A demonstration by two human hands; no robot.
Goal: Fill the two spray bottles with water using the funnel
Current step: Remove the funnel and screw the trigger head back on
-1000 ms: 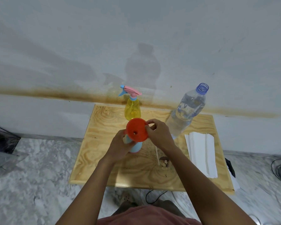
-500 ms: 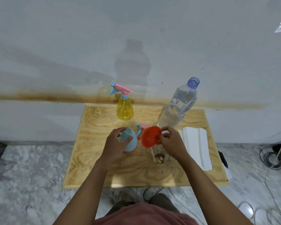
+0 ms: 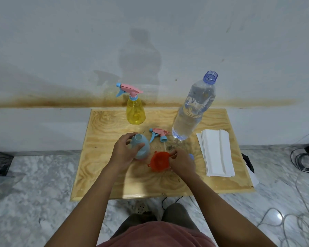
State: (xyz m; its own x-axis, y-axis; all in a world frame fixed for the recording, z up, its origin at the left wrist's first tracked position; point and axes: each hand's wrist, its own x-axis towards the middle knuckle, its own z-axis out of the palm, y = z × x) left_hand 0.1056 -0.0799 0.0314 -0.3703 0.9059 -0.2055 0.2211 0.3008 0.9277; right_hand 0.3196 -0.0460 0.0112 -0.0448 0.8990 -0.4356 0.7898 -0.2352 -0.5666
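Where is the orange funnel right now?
The orange funnel is in the right hand, low over the wooden table, just right of the blue bottle.

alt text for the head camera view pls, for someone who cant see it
A person's left hand grips an open blue spray bottle on a small wooden table, while the right hand holds an orange funnel beside it. Behind stand a yellow spray bottle, an uncapped water bottle and a loose trigger head; folded paper towels lie right.

Blue spray bottle [image 3: 141, 148]: I see its left side covered by the left hand [image 3: 123, 154].
Funnel [image 3: 160, 162]: right rim behind my right hand [image 3: 182, 162].
Small blue object [image 3: 191, 156]: mostly hidden, unidentifiable.
Forearms: cut by bottom edge.
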